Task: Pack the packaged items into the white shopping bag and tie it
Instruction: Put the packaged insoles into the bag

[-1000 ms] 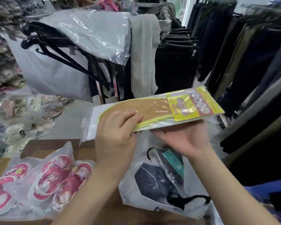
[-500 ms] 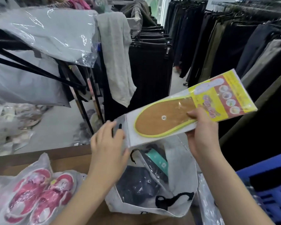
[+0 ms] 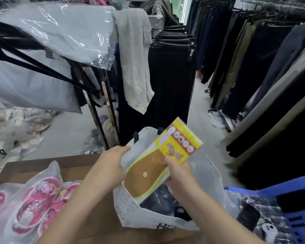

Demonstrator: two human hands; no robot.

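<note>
A white shopping bag (image 3: 144,217) with black handles stands open on the brown table (image 3: 88,224), dark packaged items inside it. My right hand (image 3: 179,175) grips a packaged brown insole (image 3: 148,175) with a yellow and red label, tilted with its heel end down in the bag's mouth. My left hand (image 3: 111,166) pinches the bag's left rim and holds it open. A clear packet of pink slippers (image 3: 37,206) lies on the table to the left of the bag.
A blue plastic crate (image 3: 296,208) stands at the right, with a plaid packaged item (image 3: 259,221) beside the bag. Racks of dark trousers (image 3: 253,67) line the aisle ahead. A rack with plastic-wrapped clothing (image 3: 60,32) and black hangers stands front left.
The insole packet has swung from level above the bag to steeply tilted, its heel end now down inside the mouth. My left hand let go of it and took the bag's rim.
</note>
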